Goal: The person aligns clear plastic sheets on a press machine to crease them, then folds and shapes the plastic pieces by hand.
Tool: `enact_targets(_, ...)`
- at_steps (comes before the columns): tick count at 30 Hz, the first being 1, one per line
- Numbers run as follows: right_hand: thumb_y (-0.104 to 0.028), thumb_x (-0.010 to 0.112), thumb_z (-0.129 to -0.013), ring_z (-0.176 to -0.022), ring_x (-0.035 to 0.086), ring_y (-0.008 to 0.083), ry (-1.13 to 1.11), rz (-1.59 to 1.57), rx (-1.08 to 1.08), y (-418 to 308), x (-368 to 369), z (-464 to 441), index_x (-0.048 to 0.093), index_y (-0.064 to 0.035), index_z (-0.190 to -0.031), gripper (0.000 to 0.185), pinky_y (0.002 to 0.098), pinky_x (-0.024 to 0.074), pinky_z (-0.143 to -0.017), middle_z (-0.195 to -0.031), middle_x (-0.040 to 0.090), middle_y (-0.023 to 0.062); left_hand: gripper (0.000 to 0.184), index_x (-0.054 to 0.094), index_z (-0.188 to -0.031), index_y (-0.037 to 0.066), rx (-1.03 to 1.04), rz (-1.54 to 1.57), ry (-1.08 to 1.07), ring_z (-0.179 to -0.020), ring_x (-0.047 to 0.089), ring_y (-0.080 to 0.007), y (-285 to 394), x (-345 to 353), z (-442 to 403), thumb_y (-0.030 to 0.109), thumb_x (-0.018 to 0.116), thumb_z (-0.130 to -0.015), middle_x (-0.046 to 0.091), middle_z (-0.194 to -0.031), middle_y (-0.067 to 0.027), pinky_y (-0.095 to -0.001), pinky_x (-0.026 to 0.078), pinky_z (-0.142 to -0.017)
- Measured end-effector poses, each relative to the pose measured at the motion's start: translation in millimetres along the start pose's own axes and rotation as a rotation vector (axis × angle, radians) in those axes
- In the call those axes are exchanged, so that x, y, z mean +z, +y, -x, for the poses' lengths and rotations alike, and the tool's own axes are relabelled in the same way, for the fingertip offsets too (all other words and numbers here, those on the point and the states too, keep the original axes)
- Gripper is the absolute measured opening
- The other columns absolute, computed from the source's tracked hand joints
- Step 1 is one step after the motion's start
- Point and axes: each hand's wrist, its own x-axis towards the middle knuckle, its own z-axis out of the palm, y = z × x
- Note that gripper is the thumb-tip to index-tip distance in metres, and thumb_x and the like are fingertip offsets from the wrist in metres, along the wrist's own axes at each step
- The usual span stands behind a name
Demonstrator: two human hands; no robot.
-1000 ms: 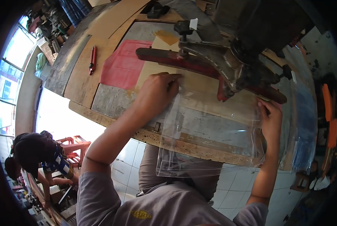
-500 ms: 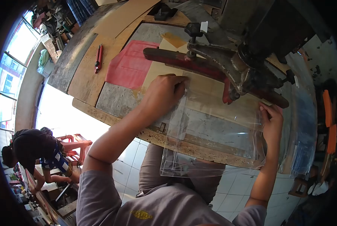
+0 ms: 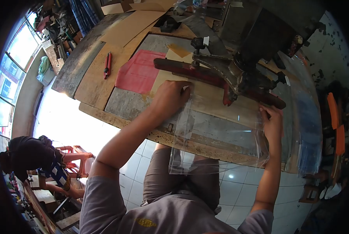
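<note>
A clear plastic sheet [image 3: 221,136] lies across the front of the work table and hangs past its edge over my lap. My left hand [image 3: 171,96] pinches its upper left corner, thumb and fingers together. At the upper right corner, my right hand [image 3: 272,119] grips the same sheet. Just beyond both hands stretches the long red bar [image 3: 182,69] of a dark metal press [image 3: 233,70]. Tan sheeting [image 3: 209,95] lies under the bar, and a red sheet [image 3: 137,72] is to the left of it.
A red box cutter [image 3: 108,65] lies on the wooden board at left. Brown cardboard [image 3: 133,27] is at the back. More clear, bluish plastic [image 3: 309,144] hangs at the right edge. Another person [image 3: 38,163] bends over work at lower left, near a red stool [image 3: 75,158].
My view has shifted slightly. Both hands still hold the plastic sheet by its upper corners near the press bar, and its lower edge hangs a little differently.
</note>
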Motion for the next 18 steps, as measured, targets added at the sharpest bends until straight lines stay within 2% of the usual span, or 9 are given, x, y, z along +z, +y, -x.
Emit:
enact_targets(2, -0.012, 0.067, -0.097, -0.09, 0.066, 0.0311, -0.013, 0.009, 0.012, 0, -1, 0, 0.075, -0.0015, -0.113, 0.021, 0.038, 0.0482, -0.078, -0.096, 0.068, 0.0154, 0.026, 0.075, -0.112, 0.004, -0.01, -0.028, -0.01, -0.073, 0.07, -0.0346, 0, -1, 1, 0.018, 0.069, -0.09, 0.072, -0.084, -0.0203, -0.0445, 0.055, -0.07)
enact_targets(7, -0.012, 0.068, -0.096, -0.088, 0.067, 0.0313, -0.006, -0.007, 0.017, 2, 1, 0, 0.075, -0.0012, -0.112, 0.02, 0.0384, 0.0484, -0.078, -0.094, 0.068, 0.0161, 0.026, 0.076, -0.112, 0.005, 0.002, -0.049, -0.017, -0.076, 0.07, -0.0374, -3, 0, 2, 0.019, 0.069, -0.091, 0.072, -0.085, -0.0211, -0.0459, 0.055, -0.072)
enact_targets(13, -0.012, 0.068, -0.097, -0.096, 0.07, 0.0305, 0.01, -0.036, -0.024, 2, 4, 1, 0.075, -0.0012, -0.114, 0.021, 0.0354, 0.0509, -0.085, -0.105, 0.072, 0.017, 0.027, 0.076, -0.112, 0.005, -0.038, -0.047, -0.044, -0.081, 0.07, -0.0381, -5, 3, 2, 0.02, 0.069, -0.091, 0.072, -0.088, -0.022, -0.0464, 0.055, -0.075)
enact_targets(16, -0.012, 0.067, -0.098, -0.099, 0.071, 0.0308, -0.065, -0.05, 0.116, -5, 0, 0, 0.075, -0.0014, -0.115, 0.022, 0.0347, 0.0514, -0.088, -0.109, 0.073, 0.0177, 0.026, 0.076, -0.111, 0.005, -0.029, -0.046, -0.017, -0.08, 0.07, -0.0381, -6, 4, 2, 0.02, 0.069, -0.091, 0.072, -0.087, -0.0218, -0.0465, 0.055, -0.075)
enact_targets(18, -0.012, 0.067, -0.098, -0.099, 0.071, 0.0307, -0.042, -0.05, 0.076, -1, 2, 1, 0.075, -0.0021, -0.116, 0.022, 0.035, 0.0518, -0.087, -0.109, 0.073, 0.0178, 0.026, 0.076, -0.111, 0.005, -0.037, -0.048, -0.021, -0.079, 0.07, -0.0381, -5, 4, 3, 0.02, 0.069, -0.091, 0.072, -0.086, -0.0217, -0.0467, 0.055, -0.075)
